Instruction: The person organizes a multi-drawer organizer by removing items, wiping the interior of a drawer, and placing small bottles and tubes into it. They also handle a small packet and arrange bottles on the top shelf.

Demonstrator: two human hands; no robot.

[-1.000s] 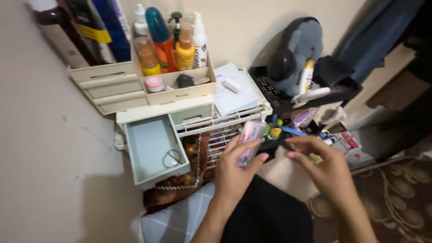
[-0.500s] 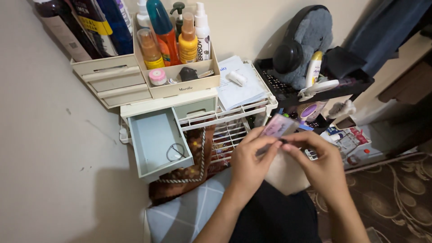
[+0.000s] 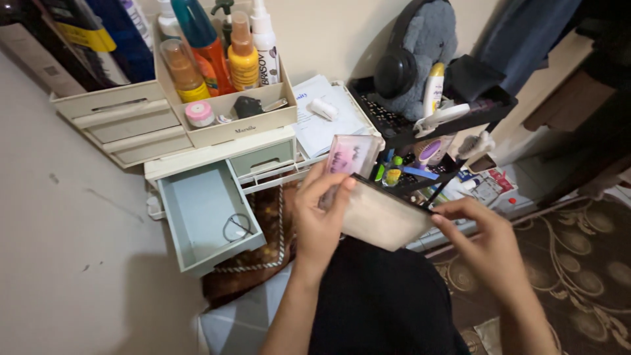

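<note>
Pouch (image 3: pixel 381 220) half hiding pink case (image 3: pixel 348 158)

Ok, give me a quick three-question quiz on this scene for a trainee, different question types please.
1. True or false: the pale green drawer stands pulled open.
2. Which hand has its grip on the small clear pink case? A) left hand B) right hand C) neither
3. Fill in: inside the open drawer lies a dark hair ___.

Key
1. True; it sticks out from the cream organiser.
2. A; the left hand's fingers close on the case above the beige zip pouch, while the right hand pinches the pouch's edge.
3. Tie.
</note>
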